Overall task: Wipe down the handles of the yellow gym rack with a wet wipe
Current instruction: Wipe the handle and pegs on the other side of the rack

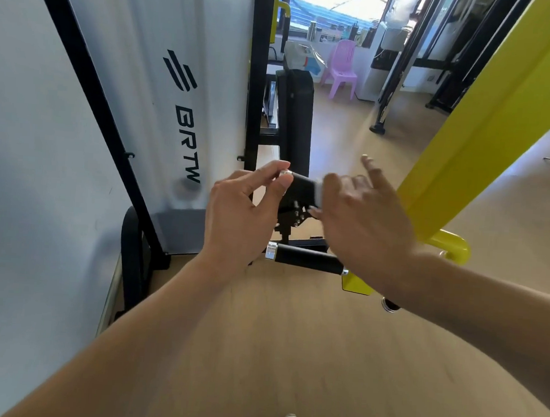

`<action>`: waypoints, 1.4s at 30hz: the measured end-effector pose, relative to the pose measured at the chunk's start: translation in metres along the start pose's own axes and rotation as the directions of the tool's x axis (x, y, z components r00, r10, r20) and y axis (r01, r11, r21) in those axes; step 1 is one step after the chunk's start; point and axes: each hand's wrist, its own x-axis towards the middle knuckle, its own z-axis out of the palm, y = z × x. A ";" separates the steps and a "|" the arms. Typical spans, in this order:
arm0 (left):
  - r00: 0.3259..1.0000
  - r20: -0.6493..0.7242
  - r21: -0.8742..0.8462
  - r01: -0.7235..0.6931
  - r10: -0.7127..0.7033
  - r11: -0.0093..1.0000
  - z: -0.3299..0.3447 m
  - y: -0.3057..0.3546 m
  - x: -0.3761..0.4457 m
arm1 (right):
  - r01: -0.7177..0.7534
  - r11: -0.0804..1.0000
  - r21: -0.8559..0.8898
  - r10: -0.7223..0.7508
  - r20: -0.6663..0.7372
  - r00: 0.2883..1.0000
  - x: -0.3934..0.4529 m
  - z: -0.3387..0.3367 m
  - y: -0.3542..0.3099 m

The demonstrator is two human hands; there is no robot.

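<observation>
Left hand (240,219) grip pinched on upper handle (301,184) end; right hand (361,214) grip clamping wet wipe (317,191) there.

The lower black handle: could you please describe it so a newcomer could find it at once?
Follow the yellow beam down to its foot. The lower black handle lies level there, below both hands. Unlike the upper handle, it is untouched, its silver cap exposed.

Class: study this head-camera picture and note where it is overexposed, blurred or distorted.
Head view: the window is blown out to white; the right hand and the wet wipe are motion-blurred, the left hand sharper; wide-angle distortion tilts the yellow beam and white panel.
</observation>
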 end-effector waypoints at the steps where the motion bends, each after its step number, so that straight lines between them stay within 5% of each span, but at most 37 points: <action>1: 1.000 0.001 -0.011 -0.011 0.011 1.000 0.000 0.000 0.000 | -0.006 0.998 0.059 0.010 -0.066 0.998 0.007 0.002 -0.010; 4: 0.999 0.015 0.004 -0.035 0.035 0.999 -0.001 -0.001 0.000 | 0.016 0.979 0.201 0.009 -0.124 0.992 0.020 0.004 -0.030; 6: 0.999 0.000 0.016 -0.032 0.032 0.999 -0.001 -0.003 0.002 | 0.051 0.990 0.129 -0.035 -0.121 0.992 0.014 0.004 -0.021; 10: 1.000 -0.008 0.036 -0.003 0.004 0.999 0.003 -0.007 0.003 | 0.026 0.997 -0.069 -0.015 0.149 0.989 -0.016 -0.006 0.016; 13: 1.000 -0.018 0.023 0.022 -0.022 0.999 0.003 -0.008 0.001 | 0.037 0.999 -0.032 -0.027 0.267 0.963 -0.027 -0.009 0.020; 22: 1.000 -0.030 -0.015 0.005 -0.006 1.000 0.002 -0.004 0.001 | 0.121 0.877 0.465 -0.127 -0.017 0.992 0.012 -0.002 0.000; 25: 0.999 -0.049 -0.004 0.005 -0.005 1.000 0.003 -0.004 -0.001 | 0.122 0.943 0.311 -0.116 -0.038 0.993 0.007 0.001 0.005; 30: 1.000 -0.026 0.009 0.017 -0.017 1.000 0.008 -0.006 0.000 | -0.021 0.993 -0.117 0.040 0.158 0.987 -0.020 0.006 0.026; 37: 1.000 -0.009 -0.014 -0.011 0.011 1.000 0.005 -0.001 0.000 | 0.051 0.994 0.098 -0.038 -0.132 0.991 0.018 0.011 -0.015; 42: 1.000 -0.015 0.033 -0.025 0.026 0.999 0.001 -0.006 0.001 | 0.055 0.995 0.089 -0.045 -0.108 0.993 0.016 0.006 -0.014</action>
